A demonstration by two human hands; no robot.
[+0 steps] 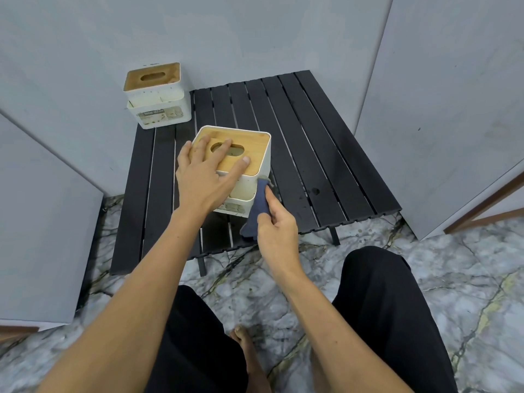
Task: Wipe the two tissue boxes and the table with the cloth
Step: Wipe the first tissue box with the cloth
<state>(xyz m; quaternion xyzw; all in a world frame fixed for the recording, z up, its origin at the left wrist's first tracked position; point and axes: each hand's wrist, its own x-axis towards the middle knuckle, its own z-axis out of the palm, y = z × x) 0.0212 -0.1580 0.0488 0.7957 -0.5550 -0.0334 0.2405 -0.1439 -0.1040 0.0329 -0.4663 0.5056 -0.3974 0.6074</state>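
Near tissue box (256, 154): judged light, rigid, slick-walled; left hand (205, 173) spread flat on bamboo lid (255, 150), right hand (276, 225) pinching soft cloth (259, 204) against corner

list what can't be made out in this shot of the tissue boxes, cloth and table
- Near tissue box, head view: the left hand covers part of its wooden lid and front wall.
- Far tissue box: its label print is too small to read.
- Blue cloth: the right hand gripping it hides part of it.
- Black slatted table: the near box and both arms hide some slats.
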